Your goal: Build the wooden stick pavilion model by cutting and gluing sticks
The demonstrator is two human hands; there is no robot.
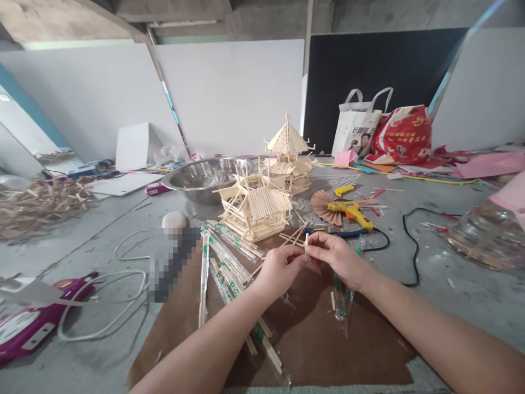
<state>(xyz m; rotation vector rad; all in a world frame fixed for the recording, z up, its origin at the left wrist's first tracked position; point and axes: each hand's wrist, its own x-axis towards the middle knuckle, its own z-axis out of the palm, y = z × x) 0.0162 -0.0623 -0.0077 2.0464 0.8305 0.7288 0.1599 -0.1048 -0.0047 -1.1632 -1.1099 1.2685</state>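
Observation:
My left hand [280,270] and my right hand [335,255] meet above a brown cardboard sheet [311,334], both with fingers pinched together. Between their fingertips stands a short wooden stick [306,238], held by both hands. Just beyond them sits a small house model built of wooden sticks [255,207]. A taller stick pagoda [288,156] stands behind it. Wrapped chopsticks [225,257] lie in a loose pile to the left of my left hand.
A yellow glue gun [349,209] with a black cable lies right of the models, next to a fan of sticks. A steel bowl [203,178] sits behind. Stick scraps pile at far left, a purple device [30,323] at near left, bags [404,134] at back right.

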